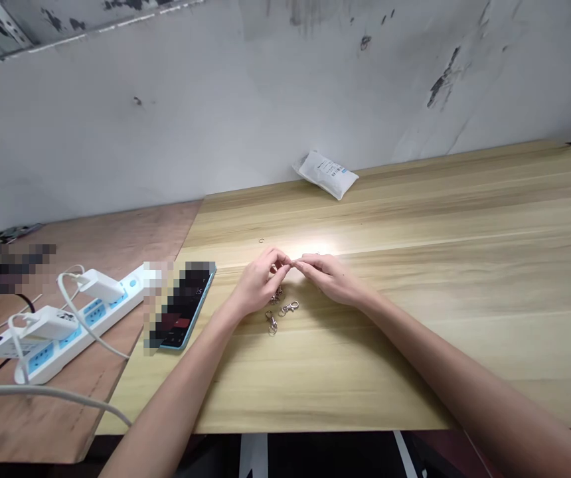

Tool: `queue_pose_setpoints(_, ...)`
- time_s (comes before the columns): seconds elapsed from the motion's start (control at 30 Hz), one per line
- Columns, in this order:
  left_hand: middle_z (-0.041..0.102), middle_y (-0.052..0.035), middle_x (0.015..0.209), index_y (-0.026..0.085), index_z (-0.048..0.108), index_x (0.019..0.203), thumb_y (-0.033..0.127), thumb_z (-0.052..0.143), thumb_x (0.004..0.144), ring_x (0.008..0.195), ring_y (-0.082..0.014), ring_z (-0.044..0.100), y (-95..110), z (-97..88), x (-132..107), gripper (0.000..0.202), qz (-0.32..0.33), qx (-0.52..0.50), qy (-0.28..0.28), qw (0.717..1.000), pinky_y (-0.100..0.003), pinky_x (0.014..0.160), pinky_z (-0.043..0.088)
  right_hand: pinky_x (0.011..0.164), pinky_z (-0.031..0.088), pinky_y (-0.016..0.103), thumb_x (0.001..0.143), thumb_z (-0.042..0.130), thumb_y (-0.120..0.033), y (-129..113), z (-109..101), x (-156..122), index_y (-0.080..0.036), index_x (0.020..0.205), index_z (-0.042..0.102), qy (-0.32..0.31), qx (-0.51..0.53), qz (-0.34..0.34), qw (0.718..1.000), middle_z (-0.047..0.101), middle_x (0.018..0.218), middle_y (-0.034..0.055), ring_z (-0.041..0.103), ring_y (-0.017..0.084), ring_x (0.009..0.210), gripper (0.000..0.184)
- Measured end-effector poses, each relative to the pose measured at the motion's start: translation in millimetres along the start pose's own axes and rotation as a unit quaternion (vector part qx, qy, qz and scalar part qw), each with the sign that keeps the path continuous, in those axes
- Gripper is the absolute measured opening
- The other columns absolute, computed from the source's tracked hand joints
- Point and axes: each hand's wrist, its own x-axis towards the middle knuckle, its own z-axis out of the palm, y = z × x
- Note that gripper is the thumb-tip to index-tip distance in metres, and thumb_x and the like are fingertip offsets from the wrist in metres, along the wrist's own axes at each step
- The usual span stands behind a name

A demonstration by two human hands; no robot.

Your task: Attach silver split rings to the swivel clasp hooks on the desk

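My left hand (259, 282) and my right hand (334, 280) meet fingertip to fingertip, just above the wooden table. Both are closed in a pinch at the same spot; whatever sits between the fingers is too small and too covered to make out. Below my left hand lie two silver swivel clasps with rings, one clasp (289, 307) to the right and another clasp (272, 322) nearer me. More metal pieces (278, 293) are partly hidden under my left fingers. A small thin open ring (261, 240) rests beyond my left hand.
A phone (186, 305) lies left of my left arm. Further left, a white power strip (86, 325) carries plugged-in chargers and cables on a browner board (116, 372). A white plastic packet (328, 174) lies by the stained wall (265, 99).
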Motion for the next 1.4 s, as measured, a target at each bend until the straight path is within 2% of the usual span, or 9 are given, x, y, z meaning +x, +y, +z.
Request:
queue_pose_setpoints(0.2, 0.057, -0.0035, 0.093, 0.019, 0.056, 0.092, 0.027, 0.046, 0.096, 0.080, -0.0140, 0.057, -5.2, 2.2, -0.8, 0.013, -0.016, 0.006, -0.015, 1.000, -0.026, 0.069, 0.049, 0.061, 0.038, 0.025, 0.093, 0.047, -0.028, 4.8, 0.2, 0.9, -0.016, 0.097, 0.068, -0.006, 0.023, 0.009, 1.000, 0.062, 0.081, 0.0032, 0.048, 0.012, 0.065, 0.024)
queue_pose_setpoints(0.37, 0.058, -0.0036, 0.091, 0.019, 0.056, 0.091, 0.026, 0.046, 0.095, 0.075, -0.0138, 0.055, -6.8, 3.0, -1.2, 0.013, -0.032, 0.018, -0.023, 0.999, -0.026, 0.065, 0.047, 0.064, 0.044, 0.027, 0.089, 0.053, -0.024, 13.8, 4.7, 0.7, -0.017, 0.116, 0.064, 0.020, 0.018, 0.027, 0.999, 0.065, 0.082, 0.0039, 0.053, 0.013, 0.067, 0.030)
queue_pose_setpoints(0.5, 0.057, -0.0034, 0.089, 0.019, 0.056, 0.091, 0.024, 0.045, 0.094, 0.074, -0.0138, 0.055, -5.5, 2.8, -1.4, 0.012, -0.035, 0.008, -0.029, 0.999, -0.025, 0.063, 0.045, 0.064, 0.045, 0.027, 0.088, 0.056, -0.024, 13.9, 5.0, 0.2, -0.017, 0.123, 0.058, 0.027, 0.028, 0.019, 0.999, 0.062, 0.080, 0.0021, 0.055, 0.013, 0.068, 0.036)
queue_pose_setpoints(0.77, 0.060, -0.0038, 0.091, 0.020, 0.056, 0.091, 0.023, 0.046, 0.093, 0.074, -0.0136, 0.056, -4.6, 2.7, -0.9, 0.011, -0.037, 0.003, -0.023, 0.999, -0.026, 0.064, 0.046, 0.058, 0.044, 0.025, 0.086, 0.057, -0.023, 13.8, 3.9, 0.7, -0.016, 0.119, 0.057, 0.037, 0.022, 0.026, 0.999, 0.067, 0.077, 0.0020, 0.056, 0.011, 0.060, 0.034)
queue_pose_setpoints(0.93, 0.061, -0.0031, 0.092, 0.020, 0.057, 0.091, 0.025, 0.047, 0.094, 0.072, -0.0134, 0.057, -5.8, 3.1, -1.0, 0.011, -0.042, 0.023, -0.013, 0.999, -0.025, 0.065, 0.046, 0.057, 0.044, 0.024, 0.083, 0.064, -0.025, 14.9, 2.5, 1.6, -0.016, 0.091, 0.068, 0.087, -0.029, 0.031, 0.995, 0.073, 0.080, 0.0047, 0.058, 0.012, 0.059, 0.013)
queue_pose_setpoints(1.0, 0.061, -0.0028, 0.091, 0.020, 0.056, 0.091, 0.026, 0.047, 0.094, 0.073, -0.0136, 0.058, -5.8, 3.1, -1.0, 0.012, -0.042, 0.041, -0.007, 0.998, -0.025, 0.065, 0.045, 0.054, 0.043, 0.024, 0.082, 0.066, -0.028, 13.1, 1.7, 1.6, -0.017, 0.083, 0.069, 0.108, -0.037, 0.022, 0.993, 0.073, 0.076, 0.0042, 0.058, 0.012, 0.057, 0.012)
queue_pose_setpoints(1.13, 0.060, -0.0028, 0.092, 0.019, 0.056, 0.092, 0.025, 0.046, 0.095, 0.075, -0.0139, 0.058, -6.0, 2.9, -1.1, 0.012, -0.037, 0.063, 0.002, 0.997, -0.025, 0.067, 0.045, 0.055, 0.041, 0.024, 0.084, 0.065, -0.030, 9.9, 1.9, 1.2, -0.017, 0.082, 0.070, 0.132, -0.066, -0.021, 0.989, 0.073, 0.075, 0.0040, 0.057, 0.011, 0.057, 0.014)
queue_pose_setpoints(1.27, 0.059, -0.0034, 0.092, 0.020, 0.056, 0.093, 0.026, 0.045, 0.095, 0.077, -0.0146, 0.058, -6.7, 3.3, -1.8, 0.013, -0.037, 0.055, 0.006, 0.998, -0.025, 0.066, 0.045, 0.054, 0.038, 0.023, 0.087, 0.061, -0.030, 10.9, 4.2, -0.5, -0.018, 0.083, 0.067, 0.120, -0.116, -0.044, 0.985, 0.070, 0.071, 0.0023, 0.051, 0.010, 0.053, 0.014)
queue_pose_setpoints(1.4, 0.059, -0.0028, 0.092, 0.020, 0.056, 0.093, 0.026, 0.045, 0.096, 0.076, -0.0139, 0.057, -6.8, 5.1, -2.6, 0.013, -0.034, 0.045, 0.000, 0.998, -0.025, 0.066, 0.045, 0.055, 0.035, 0.024, 0.091, 0.057, -0.029, 10.9, 8.4, -2.0, -0.018, 0.084, 0.066, 0.120, -0.213, -0.068, 0.967, 0.069, 0.071, 0.0028, 0.053, 0.011, 0.056, 0.015)
